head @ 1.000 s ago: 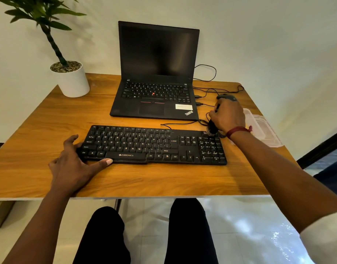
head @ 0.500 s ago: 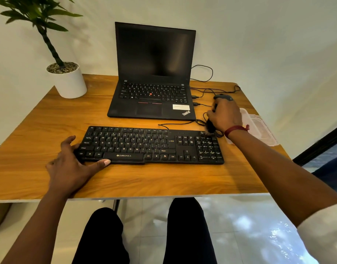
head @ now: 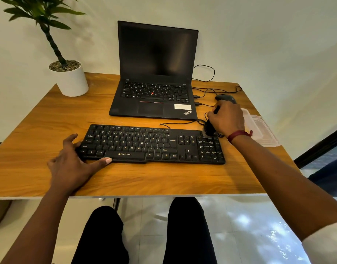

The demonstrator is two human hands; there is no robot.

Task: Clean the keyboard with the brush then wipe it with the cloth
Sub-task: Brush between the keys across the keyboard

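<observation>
From where I stand, the black keyboard [head: 144,143] lies flat on the wooden table [head: 49,130], just in front of the open laptop [head: 156,73]. The left hand [head: 72,168] rests at its left end, fingers [head: 69,139] spread and fairly straight. They touch the edge of the case, and the thumb lies along the front rim below the space bar. It seems to be steadying the board, not gripping it.

The right hand [head: 227,121] is at the far right corner, its fingers curled round a small dark brush [head: 209,128]. The tuft points down at the top of the number pad. I cannot tell whether the bristles touch the keys.

A slim plastic board like this is probably light and would slide on the smooth wood under a sideways stroke, so bracing it at the end makes sense. The keycaps may catch on stiff bristles, so short, gentle strokes along the rows look safest. The brush looks light, and a hold low on the handle should give control.

A mouse [head: 225,98] and a clear plastic box [head: 262,130] sit just beyond the right hand, and loose cables [head: 179,123] run behind the keyboard. I cannot pick out the cloth
</observation>
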